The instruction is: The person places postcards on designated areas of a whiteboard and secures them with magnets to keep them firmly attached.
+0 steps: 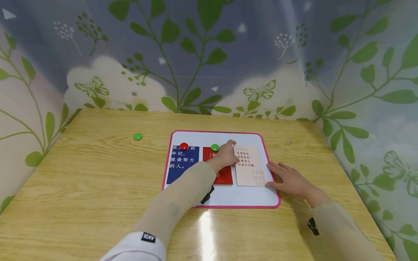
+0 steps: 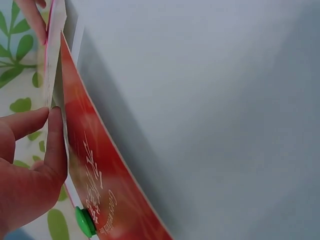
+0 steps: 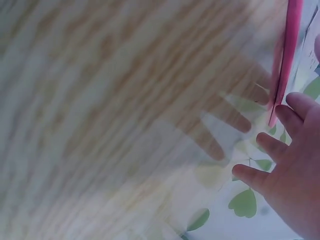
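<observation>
A small whiteboard (image 1: 225,197) with a pink rim lies on the table. On it, side by side, are a blue card (image 1: 183,165), a red card (image 1: 225,177) and a cream card (image 1: 249,174). A red round magnet (image 1: 184,146) sits at the blue card's top, and a green magnet (image 1: 214,147) at the red card's top. My left hand (image 1: 226,155) reaches over the red card, thumb and index spread, fingertips at the cream card's left edge. At the board's right rim rests my right hand (image 1: 289,179), fingers extended toward the cream card's right edge.
Another green magnet (image 1: 137,136) lies on the wooden table (image 1: 98,174), left of the board. Patterned walls (image 1: 196,72) with leaves and butterflies enclose the table at the back and sides. My left forearm (image 1: 176,203) crosses the board's lower left part.
</observation>
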{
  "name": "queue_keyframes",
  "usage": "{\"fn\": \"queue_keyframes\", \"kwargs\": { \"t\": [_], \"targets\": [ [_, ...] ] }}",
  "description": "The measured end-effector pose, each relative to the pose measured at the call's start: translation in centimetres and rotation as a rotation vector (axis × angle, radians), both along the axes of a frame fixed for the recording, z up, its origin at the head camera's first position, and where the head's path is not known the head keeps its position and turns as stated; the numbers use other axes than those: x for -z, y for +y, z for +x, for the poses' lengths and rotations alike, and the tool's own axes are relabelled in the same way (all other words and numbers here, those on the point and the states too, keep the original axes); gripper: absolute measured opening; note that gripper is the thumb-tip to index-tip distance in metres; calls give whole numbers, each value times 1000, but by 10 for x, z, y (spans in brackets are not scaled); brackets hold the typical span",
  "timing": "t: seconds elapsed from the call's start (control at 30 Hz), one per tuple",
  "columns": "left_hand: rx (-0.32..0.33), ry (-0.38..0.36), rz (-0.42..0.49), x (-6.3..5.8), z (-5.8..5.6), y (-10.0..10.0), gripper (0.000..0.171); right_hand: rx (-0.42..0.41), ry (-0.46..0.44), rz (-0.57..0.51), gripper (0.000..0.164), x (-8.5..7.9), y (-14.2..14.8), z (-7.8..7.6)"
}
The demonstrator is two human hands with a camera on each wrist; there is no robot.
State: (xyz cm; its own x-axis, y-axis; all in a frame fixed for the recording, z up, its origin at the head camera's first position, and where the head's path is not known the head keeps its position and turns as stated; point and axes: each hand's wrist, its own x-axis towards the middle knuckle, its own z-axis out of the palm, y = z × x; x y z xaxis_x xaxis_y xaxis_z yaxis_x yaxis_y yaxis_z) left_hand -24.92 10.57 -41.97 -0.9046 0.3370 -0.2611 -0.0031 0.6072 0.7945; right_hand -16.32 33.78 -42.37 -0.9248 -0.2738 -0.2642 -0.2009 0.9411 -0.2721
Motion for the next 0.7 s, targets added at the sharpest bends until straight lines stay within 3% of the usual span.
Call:
{"fn": "queue_keyframes", "kwargs": {
  "t": [0.23,0.4,0.53,0.7],
  "targets": [
    [-50,27,-39,-7,1,1,58,-8,23,8,86,-3,-5,0],
    [-58,60,-31,-22,-2,-9,42,-13,41,22,85,-4,-9,-3],
    [-66,148,-38,-35,-7,-30,39,-19,62,24,84,-5,-15,-4],
    [-78,318,-99,-39,-26,-67,42,-22,86,19,83,-5,-24,-5]
  ]
}}
